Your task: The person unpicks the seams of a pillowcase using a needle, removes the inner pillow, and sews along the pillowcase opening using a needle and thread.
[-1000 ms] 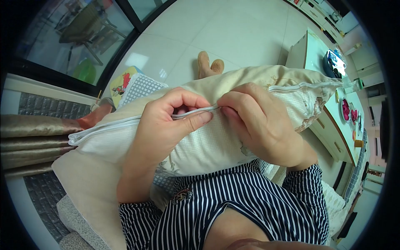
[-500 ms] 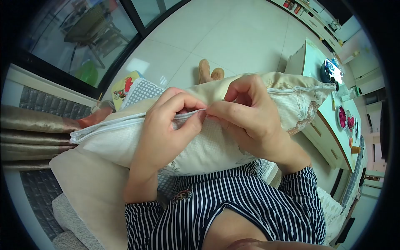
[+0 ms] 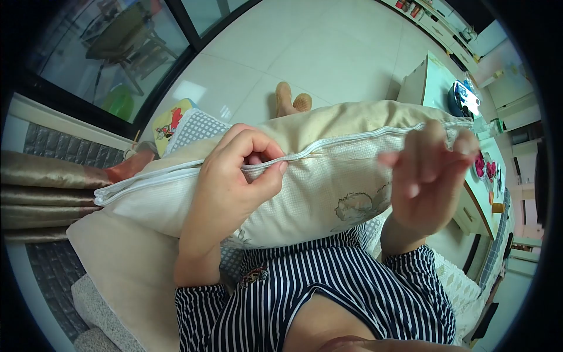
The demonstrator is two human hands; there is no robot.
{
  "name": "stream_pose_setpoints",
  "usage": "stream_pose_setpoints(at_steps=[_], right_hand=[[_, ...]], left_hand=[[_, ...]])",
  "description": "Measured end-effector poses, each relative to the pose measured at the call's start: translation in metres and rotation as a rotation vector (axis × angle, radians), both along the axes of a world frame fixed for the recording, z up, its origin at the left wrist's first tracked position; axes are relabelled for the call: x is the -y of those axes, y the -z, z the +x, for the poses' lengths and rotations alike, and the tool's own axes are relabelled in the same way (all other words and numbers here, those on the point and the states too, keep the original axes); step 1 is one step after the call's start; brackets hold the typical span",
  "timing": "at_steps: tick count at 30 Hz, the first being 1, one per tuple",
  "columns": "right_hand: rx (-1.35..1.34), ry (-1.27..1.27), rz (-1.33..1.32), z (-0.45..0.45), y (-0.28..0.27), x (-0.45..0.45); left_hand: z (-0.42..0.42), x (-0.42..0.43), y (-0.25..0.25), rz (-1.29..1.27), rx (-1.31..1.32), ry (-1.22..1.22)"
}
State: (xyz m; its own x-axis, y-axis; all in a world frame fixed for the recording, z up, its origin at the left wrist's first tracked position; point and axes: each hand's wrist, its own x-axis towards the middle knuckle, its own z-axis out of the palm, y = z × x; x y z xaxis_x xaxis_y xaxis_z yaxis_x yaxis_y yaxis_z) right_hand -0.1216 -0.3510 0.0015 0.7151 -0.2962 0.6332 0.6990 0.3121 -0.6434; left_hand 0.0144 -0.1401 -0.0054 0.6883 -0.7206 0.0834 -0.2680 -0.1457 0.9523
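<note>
Across my lap lies a cream cushion (image 3: 316, 199) with a flower print and a white zipper (image 3: 352, 136) along its upper edge. My left hand (image 3: 237, 170) is closed, thumb and fingers pinching the zipper edge near the middle. Off to the right, above the cushion's right part, my right hand (image 3: 428, 182) is raised and blurred by motion. Its fingers look curled in a pinch, but what they hold is too small and smeared to make out. A thin thread-like line (image 3: 346, 158) runs from the zipper near my left fingertips toward my right hand.
A white table (image 3: 437, 88) at right holds a blue container (image 3: 463, 98) and dark pink items (image 3: 481, 165). Slippered feet (image 3: 284, 97) rest on the tiled floor (image 3: 305, 44). A patterned stool (image 3: 196, 129) stands beyond the cushion, brown curtains (image 3: 53, 188) at left.
My right hand has left the zipper beside my left fingertips and swung right and slightly up. The thread-like line now shows between them. My left hand keeps its pinch.
</note>
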Motion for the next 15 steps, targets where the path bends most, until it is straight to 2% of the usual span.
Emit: stream_pose_setpoints(at_steps=[2,5,6,8,15], right_hand=[[0.003,0.114,-0.035,-0.010,0.000,0.006],[0.133,0.671,-0.202,-0.022,0.007,0.013],[0.132,0.673,-0.202,-0.025,0.008,0.017],[0.097,0.891,-0.376,-0.032,0.011,0.024],[0.058,0.972,-0.402,-0.033,0.012,0.034]], left_hand=[[0.001,0.000,0.002,-0.002,0.011,-0.006],[0.002,0.001,0.003,-0.025,0.013,-0.022],[0.002,0.001,0.004,-0.041,0.001,-0.033],[0.003,0.001,0.006,-0.070,0.006,-0.048],[0.003,0.001,0.006,-0.110,0.003,-0.069]])
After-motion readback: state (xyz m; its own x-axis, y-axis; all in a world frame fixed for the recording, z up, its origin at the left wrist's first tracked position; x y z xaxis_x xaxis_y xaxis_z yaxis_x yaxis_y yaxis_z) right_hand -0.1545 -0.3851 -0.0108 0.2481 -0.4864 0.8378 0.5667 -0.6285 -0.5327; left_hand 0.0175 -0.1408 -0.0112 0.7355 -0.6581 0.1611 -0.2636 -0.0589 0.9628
